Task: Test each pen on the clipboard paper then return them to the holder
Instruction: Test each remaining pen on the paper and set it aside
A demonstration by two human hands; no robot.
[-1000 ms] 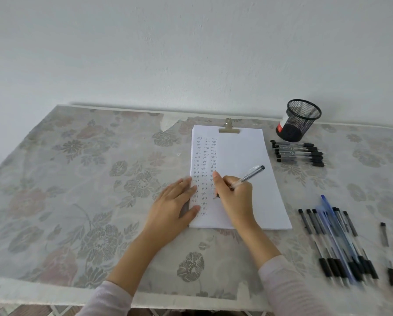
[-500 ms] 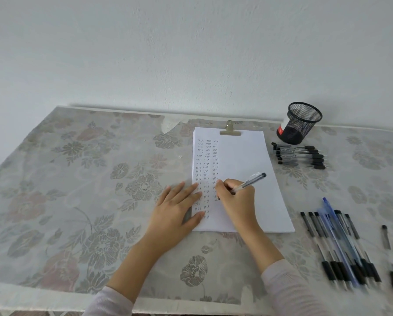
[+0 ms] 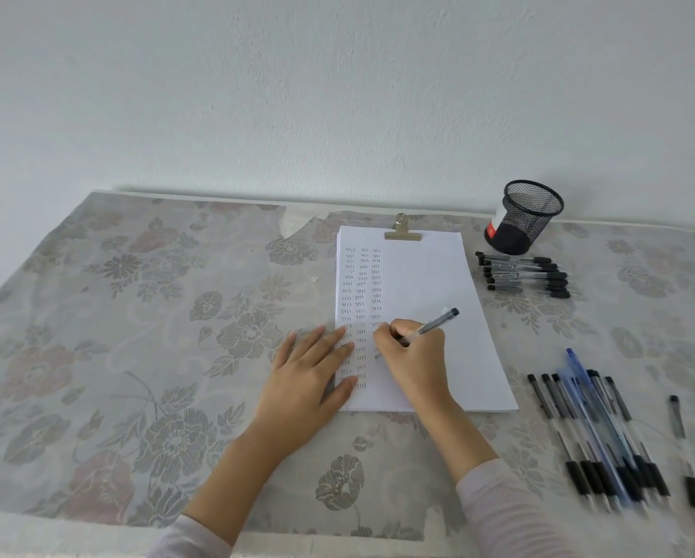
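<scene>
Centrally, right hand [image 3: 414,356] gripped pen [image 3: 438,322] — tip on clipboard paper [image 3: 430,275] (third column), left hand [image 3: 309,376] flat, fingers straight, pressing paper edge — holder [image 3: 529,217] behind.

paper [image 3: 430,283] centre | holder [image 3: 527,219] right-rear | pens [image 3: 525,275] before holder

— Where are we sitting?
— At home, we'd say: our tabletop [image 3: 35,533] wears a grey floral-patterned cloth [image 3: 136,316] and stands against a plain white plastered wall [image 3: 257,94].
— And the black wire-mesh pen holder [image 3: 533,219]?
— It gives us a simple writing corner.
</scene>
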